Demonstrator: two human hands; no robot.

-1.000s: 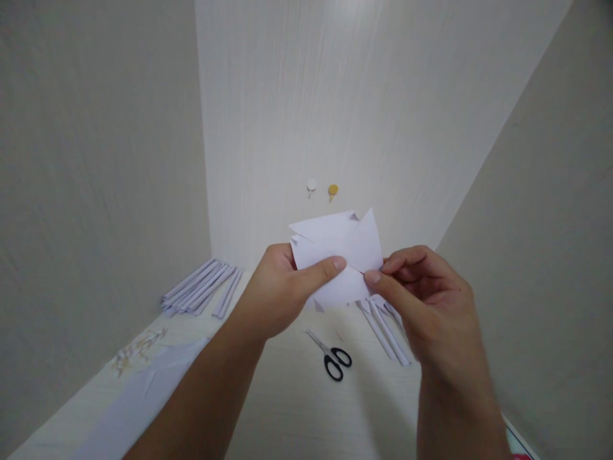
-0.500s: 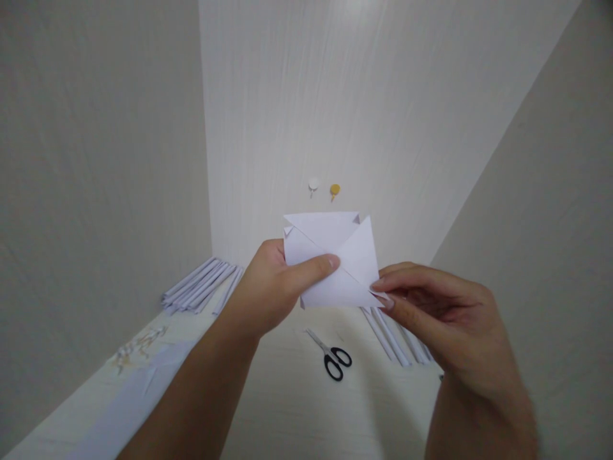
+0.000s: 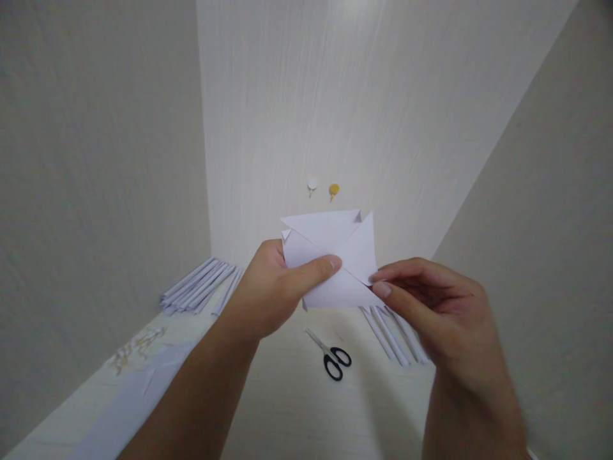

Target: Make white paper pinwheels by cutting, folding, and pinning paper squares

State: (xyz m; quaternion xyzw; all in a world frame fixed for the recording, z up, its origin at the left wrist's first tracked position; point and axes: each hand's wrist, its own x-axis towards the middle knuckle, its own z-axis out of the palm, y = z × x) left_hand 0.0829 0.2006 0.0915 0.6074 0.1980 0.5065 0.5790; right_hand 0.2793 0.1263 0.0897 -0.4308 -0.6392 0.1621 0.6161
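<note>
A white folded paper [image 3: 357, 246], with triangular flaps meeting near its middle, is held up above the table. My left hand [image 3: 282, 287] grips it from the left, thumb lying across the front; its other fingers are hidden behind the paper. At the lower right corner, my right hand [image 3: 431, 300] pinches the paper's edge between thumb and fingertips. Below the paper, a pair of scissors [image 3: 330, 358] with black handles lies on the table, touched by neither hand.
Several rolled paper tubes [image 3: 198, 287] lie at the left, and more paper tubes [image 3: 393, 338] at the right, partly hidden. Flat white paper [image 3: 129, 396] and a small white-and-tan cluster [image 3: 136, 348] are at lower left. A white hook [image 3: 312, 184] and a yellow hook [image 3: 334, 190] are on the wall.
My right thumb has moved up and slightly left along the paper's lower right corner. The right flap has shifted a little; my left hand keeps its hold.
</note>
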